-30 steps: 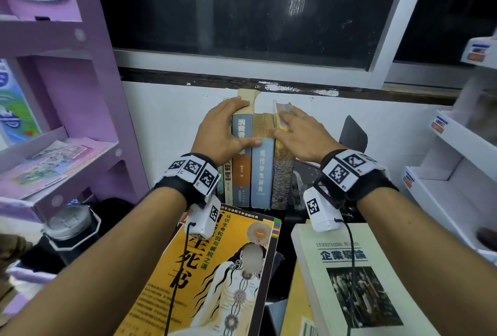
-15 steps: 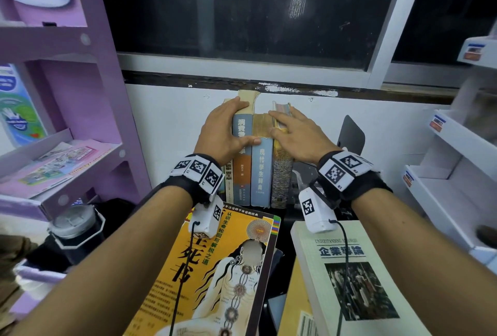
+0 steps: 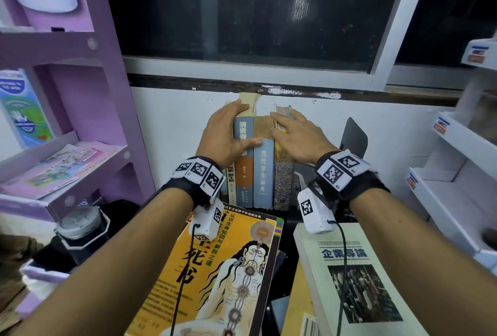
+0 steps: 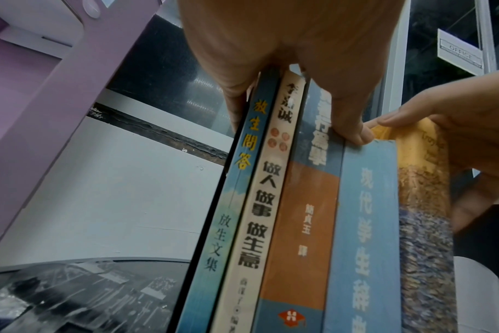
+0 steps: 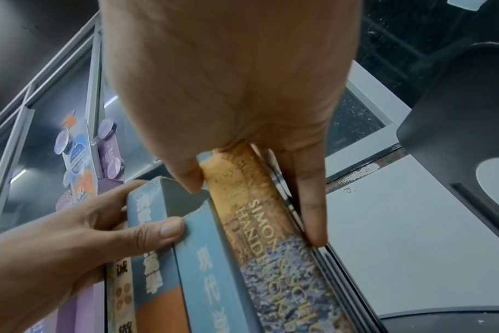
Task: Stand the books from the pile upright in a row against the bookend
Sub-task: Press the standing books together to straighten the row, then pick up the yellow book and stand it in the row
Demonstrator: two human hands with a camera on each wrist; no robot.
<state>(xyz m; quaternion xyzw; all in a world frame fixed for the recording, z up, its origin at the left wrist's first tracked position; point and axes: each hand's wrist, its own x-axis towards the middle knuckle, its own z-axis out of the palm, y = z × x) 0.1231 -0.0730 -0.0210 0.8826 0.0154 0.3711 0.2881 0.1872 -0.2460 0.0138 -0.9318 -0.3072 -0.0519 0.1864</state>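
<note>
Several books stand upright in a row against the white wall. My left hand (image 3: 230, 132) grips the left ones: its fingers go down beside the thin blue book (image 4: 228, 225) and its thumb lies across the blue-and-orange spine (image 3: 243, 174). A light blue dictionary (image 3: 263, 174) stands beside that. My right hand (image 3: 293, 134) pinches the top of the mottled handbook (image 5: 271, 236) at the right end, thumb left of its spine, fingers along its right cover. The black bookend (image 3: 353, 134) stands just to the right, apart from the handbook. A yellow book (image 3: 215, 282) and a pale green book (image 3: 349, 268) lie flat in front.
A purple shelf unit (image 3: 80, 147) stands at the left with a grey-lidded jar (image 3: 80, 225) below it. White shelves (image 3: 457, 187) are at the right. A dark window runs above the wall. Another yellow book (image 3: 295, 303) lies under the pale green one.
Both hands stay on the row. The right hand has shifted slightly left on the handbook, whose top now sits closer to the dictionary.
</note>
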